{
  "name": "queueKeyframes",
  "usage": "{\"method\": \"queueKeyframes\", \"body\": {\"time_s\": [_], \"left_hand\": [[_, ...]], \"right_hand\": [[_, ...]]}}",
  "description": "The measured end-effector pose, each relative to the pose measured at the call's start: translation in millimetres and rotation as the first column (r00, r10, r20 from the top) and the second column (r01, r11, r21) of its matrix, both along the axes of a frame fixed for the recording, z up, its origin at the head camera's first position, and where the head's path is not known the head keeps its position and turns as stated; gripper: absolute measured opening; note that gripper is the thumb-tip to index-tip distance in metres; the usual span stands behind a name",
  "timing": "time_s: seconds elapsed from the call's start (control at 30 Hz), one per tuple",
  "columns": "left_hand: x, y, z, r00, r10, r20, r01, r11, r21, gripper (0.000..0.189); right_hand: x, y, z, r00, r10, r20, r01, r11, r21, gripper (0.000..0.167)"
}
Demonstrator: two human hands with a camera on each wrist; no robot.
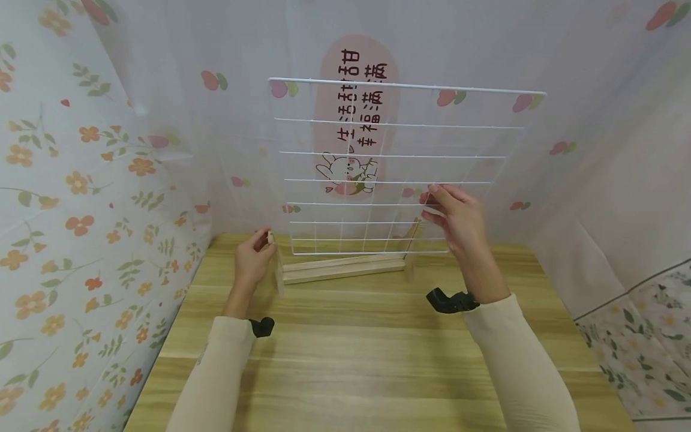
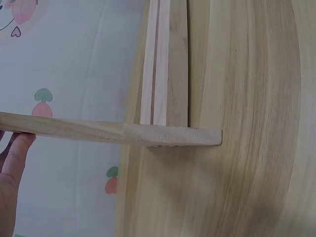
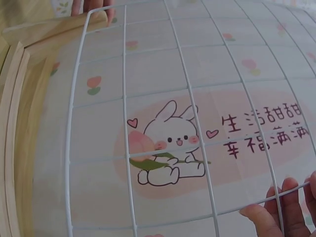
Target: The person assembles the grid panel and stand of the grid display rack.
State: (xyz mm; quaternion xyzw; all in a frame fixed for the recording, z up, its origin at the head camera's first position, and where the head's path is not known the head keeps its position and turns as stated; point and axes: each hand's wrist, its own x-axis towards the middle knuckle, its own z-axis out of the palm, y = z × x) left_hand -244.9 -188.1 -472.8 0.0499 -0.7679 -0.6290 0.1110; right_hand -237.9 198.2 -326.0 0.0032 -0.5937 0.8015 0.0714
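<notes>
A white wire grid panel (image 1: 394, 155) is held up, tilted, above a wooden stand (image 1: 345, 269). My right hand (image 1: 464, 219) pinches the grid's wires near its right side; its fingertips also show at the lower right of the right wrist view. My left hand (image 1: 254, 258) grips the upper end of the stand's left upright (image 2: 108, 132) between thumb and fingers. Two parallel strips with a narrow slot between them form the crossbar (image 2: 177, 64). The grid's lower edge appears just above this crossbar; whether they touch I cannot tell.
The stand rests near the back of a wood-grain table (image 1: 345, 360). Behind it hangs a pale printed curtain (image 1: 237, 132) with a rabbit and lettering. Floral cloth (image 1: 81, 228) closes off the left side, and more cloth (image 1: 621, 210) hangs at the right.
</notes>
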Motion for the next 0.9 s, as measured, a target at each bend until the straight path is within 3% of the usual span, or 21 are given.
{"method": "queueKeyframes", "body": {"time_s": [0.43, 0.6, 0.9], "left_hand": [[-5.8, 18.7, 2.0, 0.996, -0.088, 0.027, 0.088, 0.996, -0.018, 0.048], [-6.7, 22.5, 3.6, 0.995, -0.100, -0.002, 0.100, 0.995, -0.023, 0.048], [-7.9, 25.8, 4.3, 0.993, -0.120, 0.008, 0.121, 0.992, -0.035, 0.050]], "right_hand": [[-11.8, -9.3, 4.3, 0.999, -0.034, -0.001, 0.034, 0.999, -0.022, 0.021], [-15.9, -11.8, 8.0, 0.999, -0.047, -0.002, 0.047, 0.999, -0.020, 0.019], [-19.5, -11.3, 15.7, 0.997, -0.077, -0.001, 0.077, 0.997, -0.014, 0.019]]}}
